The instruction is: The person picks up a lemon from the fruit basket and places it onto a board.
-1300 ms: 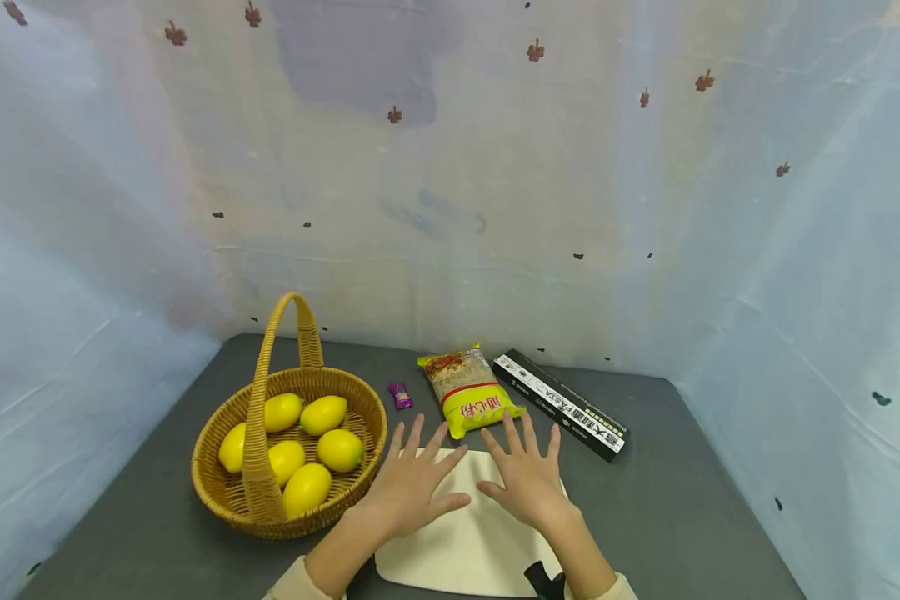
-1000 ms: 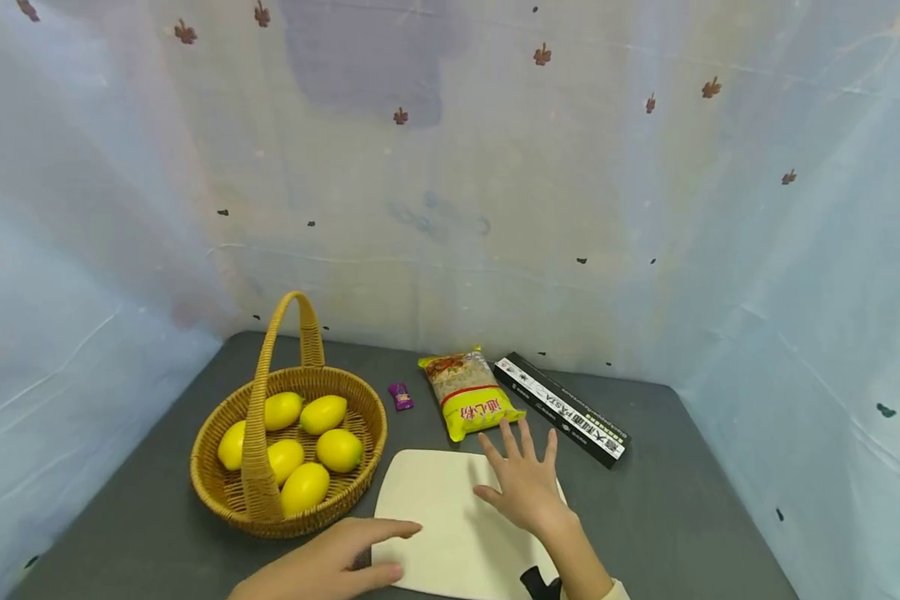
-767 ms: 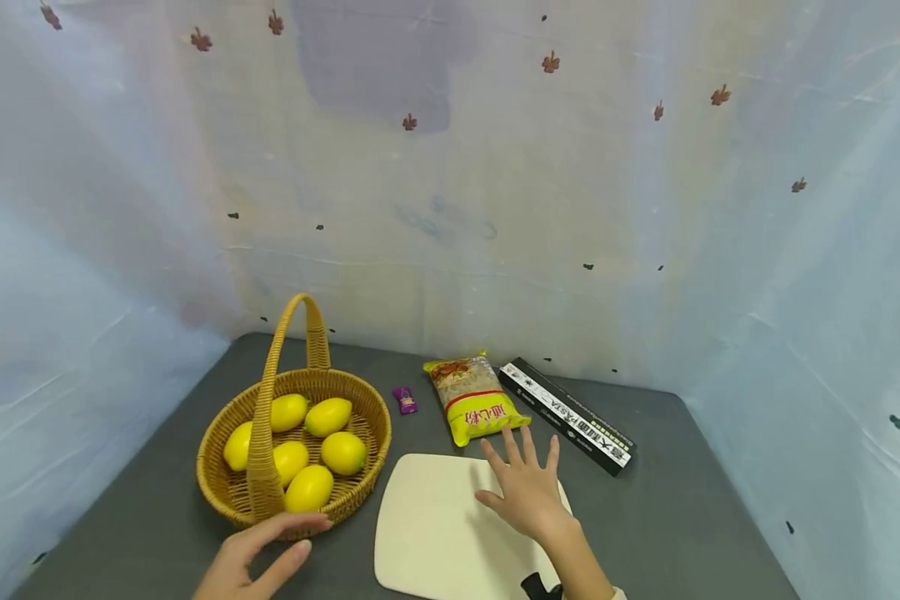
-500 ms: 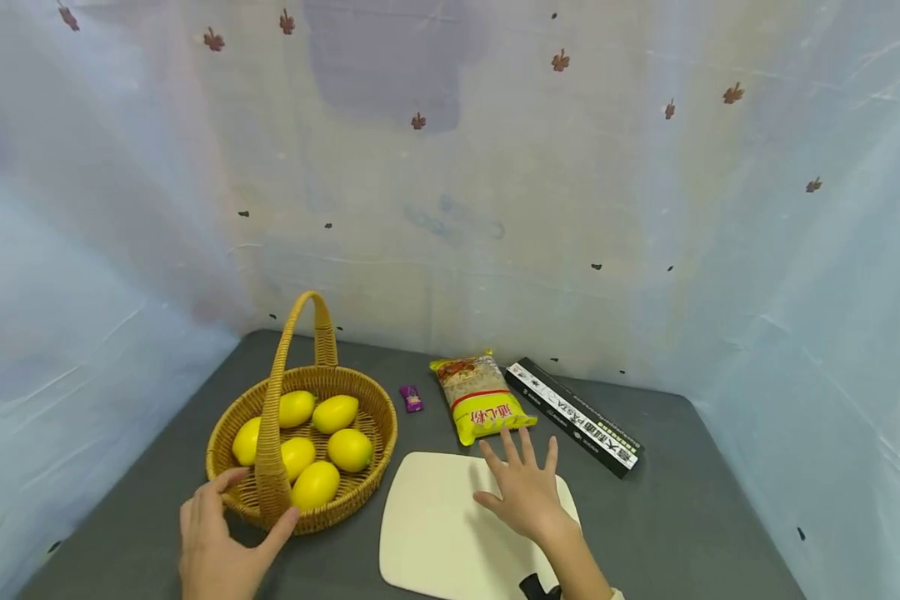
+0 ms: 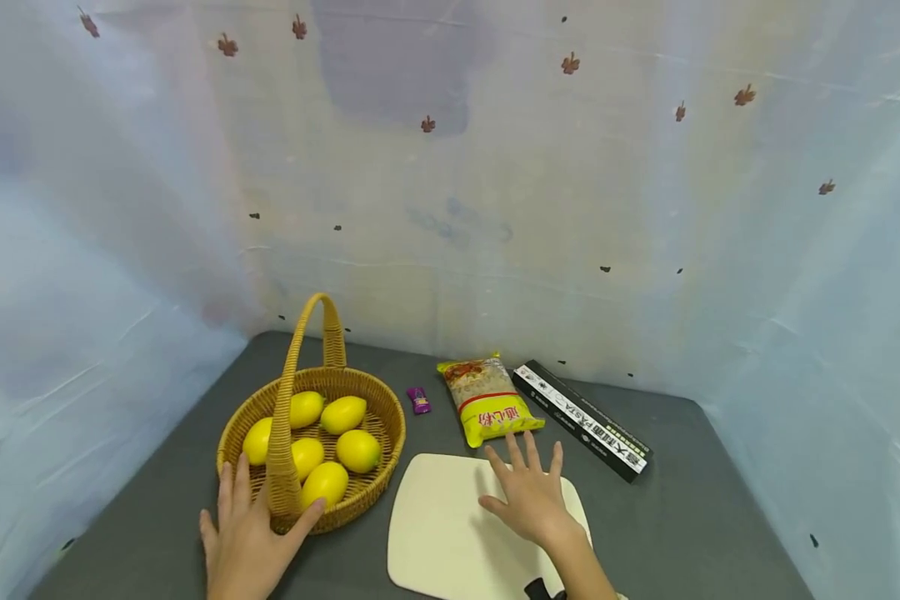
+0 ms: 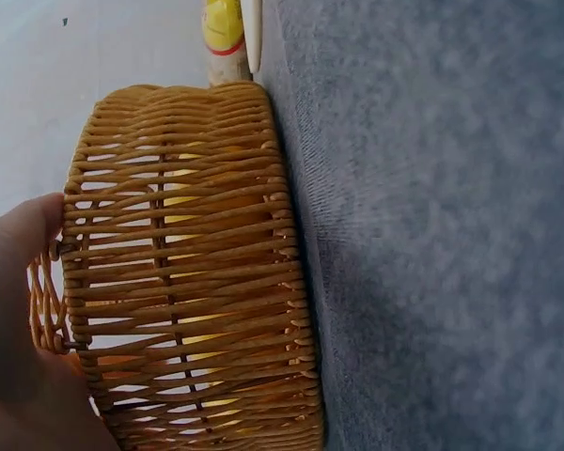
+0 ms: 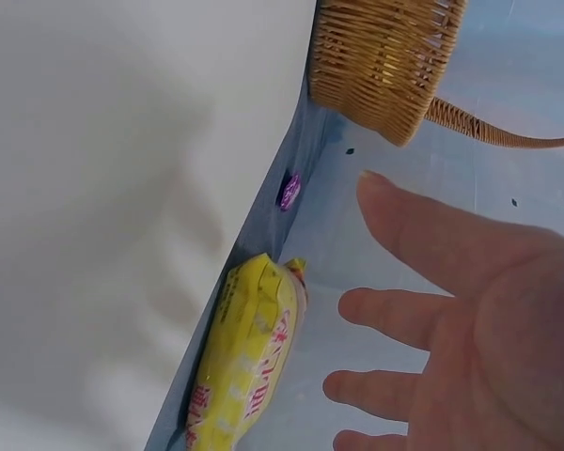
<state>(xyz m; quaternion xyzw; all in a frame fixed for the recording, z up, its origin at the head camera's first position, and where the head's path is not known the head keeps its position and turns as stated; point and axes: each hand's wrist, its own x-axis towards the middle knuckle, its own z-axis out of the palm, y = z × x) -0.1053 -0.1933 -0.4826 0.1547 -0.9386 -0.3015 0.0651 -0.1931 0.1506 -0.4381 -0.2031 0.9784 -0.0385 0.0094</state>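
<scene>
My left hand (image 5: 247, 542) is at the near rim of a wicker basket (image 5: 354, 510). Its fingers reach straight over the rim left of the foot of the arched handle (image 5: 292, 367), and the thumb lies along the rim to the right. In the left wrist view the thumb (image 6: 33, 225) meets the top of the woven wall (image 6: 197, 282). Several yellow lemons (image 5: 342, 414) lie inside the basket. My right hand (image 5: 532, 504), fingers spread and holding nothing, hovers palm down above a cream cutting board (image 5: 442, 533), casting a shadow on it.
Behind the board lie a yellow bag of macaroni (image 5: 495, 404), a long black pasta box (image 5: 585, 421) and a small purple wrapped candy (image 5: 418, 400). A black handle-like piece (image 5: 536, 588) shows at the board's near edge. Hanging sheets enclose the grey table (image 5: 690, 517).
My left hand has moved from above the board leftward to the basket's near rim, its fingers now over the edge. The right hand stays over the board. The head view has shifted slightly.
</scene>
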